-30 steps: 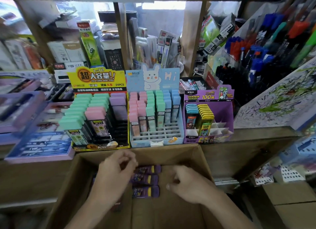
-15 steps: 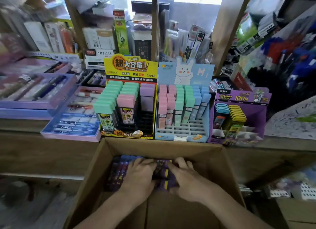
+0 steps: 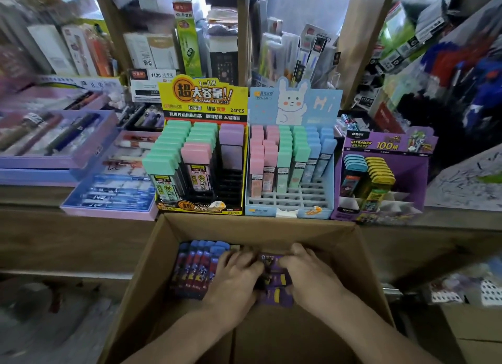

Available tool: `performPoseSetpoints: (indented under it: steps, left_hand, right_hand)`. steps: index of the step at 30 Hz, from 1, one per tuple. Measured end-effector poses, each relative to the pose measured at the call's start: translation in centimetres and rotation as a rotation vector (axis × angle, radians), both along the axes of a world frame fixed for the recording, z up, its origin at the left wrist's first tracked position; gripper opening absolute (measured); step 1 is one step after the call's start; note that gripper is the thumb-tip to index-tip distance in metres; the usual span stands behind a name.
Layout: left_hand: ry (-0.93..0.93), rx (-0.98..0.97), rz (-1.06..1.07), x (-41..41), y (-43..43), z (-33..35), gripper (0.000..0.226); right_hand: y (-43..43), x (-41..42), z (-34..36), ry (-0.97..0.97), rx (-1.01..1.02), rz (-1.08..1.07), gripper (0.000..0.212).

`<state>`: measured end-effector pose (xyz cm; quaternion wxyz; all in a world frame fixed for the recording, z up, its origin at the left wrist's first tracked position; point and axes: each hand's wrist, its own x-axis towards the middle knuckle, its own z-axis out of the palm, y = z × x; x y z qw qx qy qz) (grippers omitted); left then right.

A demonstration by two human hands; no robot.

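Note:
An open cardboard box [image 3: 361,257] sits below the shelf edge. Inside it lie small purple lead cases with yellow labels [image 3: 274,279], stacked flat between my hands. My left hand [image 3: 233,279] presses against their left side with curled fingers. My right hand [image 3: 309,276] holds their right side, fingers curled over the top case. A row of blue-capped cases [image 3: 198,268] stands at the box's left.
On the shelf stand a yellow display [image 3: 202,157] of green, pink and purple lead cases, a blue bunny display [image 3: 293,157], and a purple display [image 3: 380,173] with blue and yellow cases. Pen gift boxes [image 3: 108,192] lie at left. More cartons sit at lower right.
Both hands came together around the purple cases, which were lying apart from them a second ago. The camera view shifted left and closer; the blue-capped cases came into view.

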<state>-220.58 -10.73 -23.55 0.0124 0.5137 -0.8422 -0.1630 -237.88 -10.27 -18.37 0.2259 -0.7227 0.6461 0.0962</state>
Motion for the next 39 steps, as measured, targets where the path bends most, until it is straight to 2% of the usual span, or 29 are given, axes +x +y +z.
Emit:
performPoseSetpoints:
  steps: [2,4,8,10,12,16,18,23,26,29,33,39]
  left_hand:
    - [0.0,-0.011,0.024,-0.1,0.1,0.1,0.049]
    - [0.028,-0.006,0.055,-0.1,0.1,0.1,0.053]
    - [0.069,0.036,0.083,-0.1,0.0,-0.1,0.074]
    - [0.06,0.044,0.086,-0.1,-0.1,-0.1,0.076]
    - [0.04,0.047,0.085,-0.2,-0.2,-0.1,0.076]
    - [0.047,0.078,0.128,-0.3,0.0,-0.3,0.072]
    - [0.054,0.094,0.148,-0.5,0.3,-0.4,0.067]
    - [0.114,0.143,0.255,-0.9,0.5,-0.1,0.042]
    - [0.148,0.207,0.318,-0.9,0.4,0.1,0.035]
    - [0.188,0.287,0.361,-0.9,0.3,0.0,0.033]
    - [0.277,0.399,0.39,-0.9,0.3,0.3,0.029]
    - [0.384,0.454,0.393,-0.7,0.3,1.2,0.021]
  right_hand:
    - [0.0,-0.4,0.2,-0.065,0.001,-0.043,0.044]
    - [0.1,-0.7,0.4,-0.086,0.016,-0.072,0.066]
    - [0.4,-1.0,0.1,0.023,0.085,-0.072,0.114]
    - [0.4,-0.9,-0.1,0.045,0.124,-0.081,0.119]
    - [0.3,-0.9,-0.2,0.045,0.132,-0.102,0.112]
    - [-0.3,-0.9,-0.6,0.027,0.04,-0.176,0.068]
    - [-0.4,-0.9,-0.9,-0.009,0.016,-0.258,0.059]
    - [-0.3,-0.8,-1.6,-0.225,0.134,-0.484,0.014]
    - [-0.1,-0.8,-1.9,-0.51,0.296,-0.655,0.013]
    - [-0.2,-0.8,-1.9,-0.691,0.346,-0.744,0.02]
    - [-0.3,-0.6,-2.0,-0.792,0.363,-0.798,0.021]
    - [-0.4,0.0,-2.2,-0.872,0.402,-0.827,0.017]
